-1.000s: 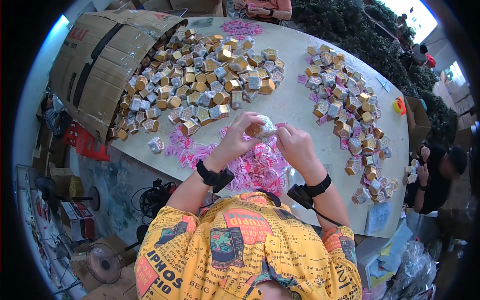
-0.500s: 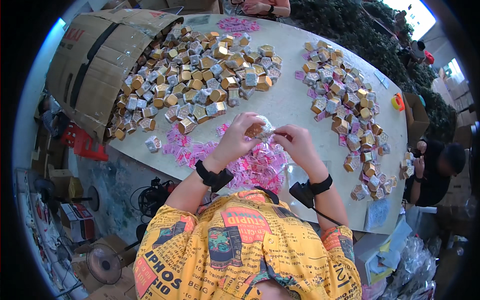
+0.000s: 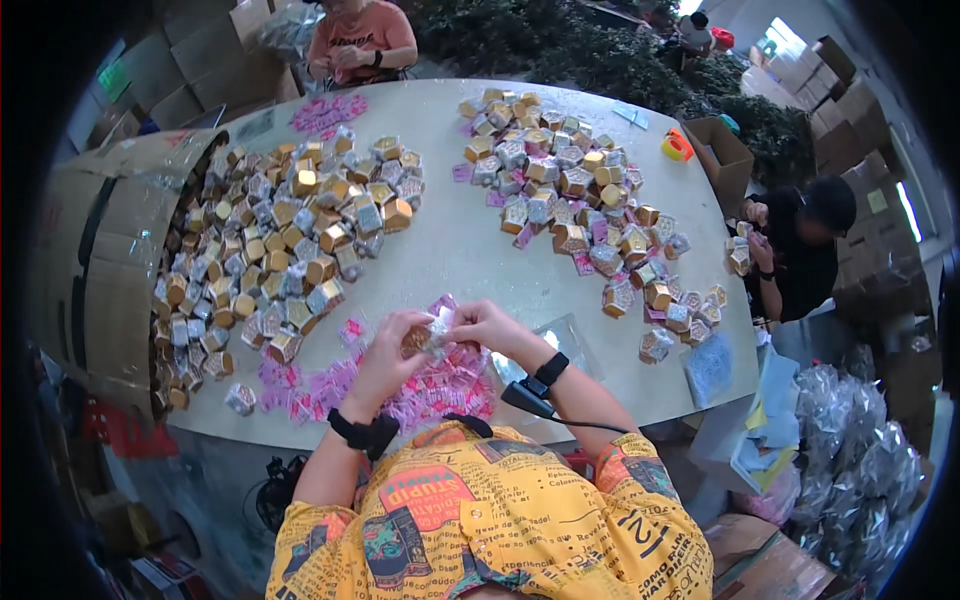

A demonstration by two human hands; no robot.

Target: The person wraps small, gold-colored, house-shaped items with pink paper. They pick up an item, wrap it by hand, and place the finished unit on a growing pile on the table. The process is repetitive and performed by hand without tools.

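My left hand (image 3: pixel 390 348) is closed round a small gold box (image 3: pixel 414 342) in a clear plastic wrapper, held above the table's near side. My right hand (image 3: pixel 488 328) pinches at the wrapper's right side with thumb and forefinger. A pink scrap (image 3: pixel 443 304) shows just behind the fingers; I cannot tell whether it is held. Under and around both hands lies a spread pile of small pink printed packets (image 3: pixel 430 397). One wrapped box (image 3: pixel 240 399) lies by itself left of that pile.
Wrapped gold boxes (image 3: pixel 300 232) spill from a big carton (image 3: pixel 125 270) on the left. Another heap, boxes mixed with pink packets (image 3: pixel 575 180), runs along the right. An orange tape roll (image 3: pixel 677 146) sits near the far right edge. Co-workers sit at the far side and right.
My view has swung so the table sits further left and lower. The wrapped box stays in my left hand; my right hand has come in closer against it.
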